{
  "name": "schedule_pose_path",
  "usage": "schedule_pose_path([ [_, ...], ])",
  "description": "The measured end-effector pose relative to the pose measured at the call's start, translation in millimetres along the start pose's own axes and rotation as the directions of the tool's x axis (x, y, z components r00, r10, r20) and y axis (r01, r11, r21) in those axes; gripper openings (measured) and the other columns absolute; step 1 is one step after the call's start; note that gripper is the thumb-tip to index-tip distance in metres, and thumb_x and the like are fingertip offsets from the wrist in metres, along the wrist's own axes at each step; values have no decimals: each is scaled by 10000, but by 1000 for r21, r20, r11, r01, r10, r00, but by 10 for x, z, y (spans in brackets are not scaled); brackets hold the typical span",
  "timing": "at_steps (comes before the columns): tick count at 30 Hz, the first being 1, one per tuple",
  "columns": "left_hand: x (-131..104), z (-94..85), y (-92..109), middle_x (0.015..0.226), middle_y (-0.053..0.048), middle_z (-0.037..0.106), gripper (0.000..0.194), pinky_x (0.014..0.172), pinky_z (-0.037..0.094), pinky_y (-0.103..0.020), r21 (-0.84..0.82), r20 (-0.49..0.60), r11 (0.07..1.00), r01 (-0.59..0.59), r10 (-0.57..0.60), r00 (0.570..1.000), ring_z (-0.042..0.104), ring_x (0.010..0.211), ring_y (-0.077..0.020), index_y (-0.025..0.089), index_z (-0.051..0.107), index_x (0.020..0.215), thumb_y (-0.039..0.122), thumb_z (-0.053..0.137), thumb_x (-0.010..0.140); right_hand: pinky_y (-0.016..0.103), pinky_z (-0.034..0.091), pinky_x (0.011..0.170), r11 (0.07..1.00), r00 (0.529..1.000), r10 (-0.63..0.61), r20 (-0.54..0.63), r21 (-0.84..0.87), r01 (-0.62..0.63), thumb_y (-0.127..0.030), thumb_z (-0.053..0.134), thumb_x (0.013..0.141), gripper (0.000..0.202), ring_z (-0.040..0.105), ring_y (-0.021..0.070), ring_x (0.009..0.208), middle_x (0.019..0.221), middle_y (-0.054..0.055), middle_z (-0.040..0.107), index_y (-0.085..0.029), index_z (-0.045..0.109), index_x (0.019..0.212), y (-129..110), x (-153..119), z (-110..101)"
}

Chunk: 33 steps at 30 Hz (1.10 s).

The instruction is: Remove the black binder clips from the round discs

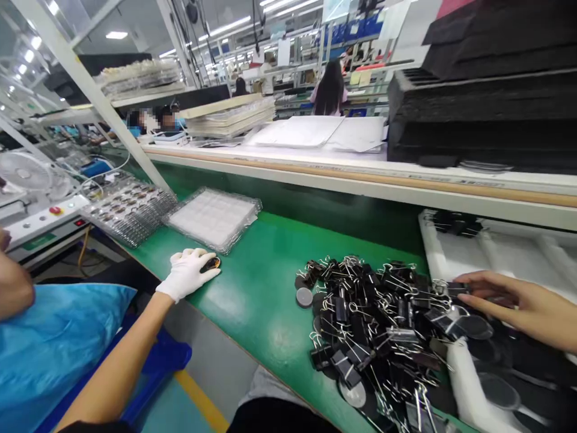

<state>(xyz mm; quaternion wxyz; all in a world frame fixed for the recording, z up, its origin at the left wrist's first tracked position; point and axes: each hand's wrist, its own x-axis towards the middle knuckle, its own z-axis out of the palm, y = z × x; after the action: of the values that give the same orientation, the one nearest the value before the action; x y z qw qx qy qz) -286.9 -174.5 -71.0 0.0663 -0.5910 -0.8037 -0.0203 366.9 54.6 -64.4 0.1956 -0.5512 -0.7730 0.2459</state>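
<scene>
My left hand (192, 273), in a white glove, has its fingers closed round a small round dark part (211, 263) with an orange patch, low over the green table. Bare, my right hand (509, 300) pinches a black binder clip (456, 288) at the right side of a big heap of binder clips (360, 319). Several dark discs lie among the clips, and a grey disc (304, 297) sits at the heap's left edge. Beside the heap is a white tray (464, 379) with dark round pieces, partly under my right hand.
A clear plastic tray with a white sheet (214, 216) lies beyond my left hand. Stacked clear trays with round parts (130, 207) stand further left. A white shelf (315, 174) crosses above the table. A person in blue (58, 343) sits close at the left.
</scene>
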Motion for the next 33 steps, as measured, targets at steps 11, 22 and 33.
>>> schedule_pose_path([
  [11,292,0,994,1008,-131,727,439,887,488,-427,-121,-104,905,-407,396,912,665,966,-320,238,722,975,649,639,847,488,600,870,990,993,117,-12,74,-116,-483,652,697,320,755,350,913,1015,141,777,-342,704,980,-291,-196,-128],
  [22,864,-706,2802,894,-67,766,514,708,484,-376,-197,-168,596,-779,762,625,719,765,-275,244,710,991,719,645,807,462,588,833,975,999,28,-35,-219,-35,-471,613,865,362,720,290,910,1044,129,757,-190,729,1062,-653,-656,-402],
  [33,808,-921,3026,867,-75,756,536,698,439,-363,23,-316,353,-935,890,328,723,758,-253,156,721,1041,661,633,885,464,583,815,992,949,-124,-291,-49,114,-400,743,882,307,698,245,842,986,79,760,-227,755,1135,-943,-904,-170],
])
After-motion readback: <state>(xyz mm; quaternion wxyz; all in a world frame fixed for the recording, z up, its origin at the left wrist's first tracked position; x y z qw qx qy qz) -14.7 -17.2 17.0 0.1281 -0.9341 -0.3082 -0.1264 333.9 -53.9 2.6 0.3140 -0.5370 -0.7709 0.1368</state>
